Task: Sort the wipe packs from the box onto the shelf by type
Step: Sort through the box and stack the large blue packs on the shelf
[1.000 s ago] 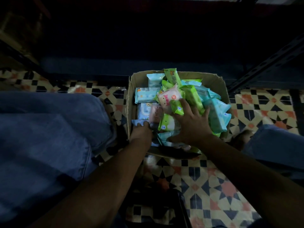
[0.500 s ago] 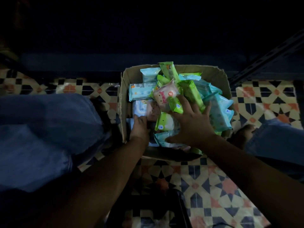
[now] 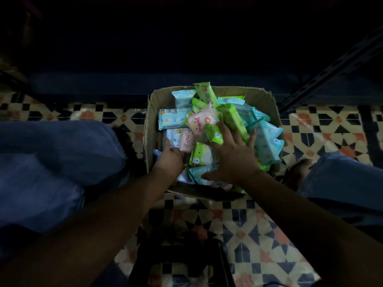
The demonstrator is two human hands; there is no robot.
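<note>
Pressing glossy crinkled wipe packs [image 3: 209,129] in cardboard box [image 3: 267,100]: right hand [image 3: 232,156].

**Dim stockroom or shop storage corner**

Setting: indoor storage area, poorly lit; the upper part of the view is nearly black.
Floor [image 3: 259,235]: patterned tiles in cream, navy and orange geometric stars, of a domestic or small-shop kind.
Shelving: a dark blue low shelf [image 3: 103,85] runs across the back at floor level, with a perforated slotted-angle metal strut [image 3: 331,73] rising at the right, typical of stock racks.
Goods: an open cardboard box [image 3: 267,104] on the floor, heaped with many retail wipe packs [image 3: 232,119] in green, teal and pink wrappers, suggesting merchandise in bulk rather than household use.
</note>
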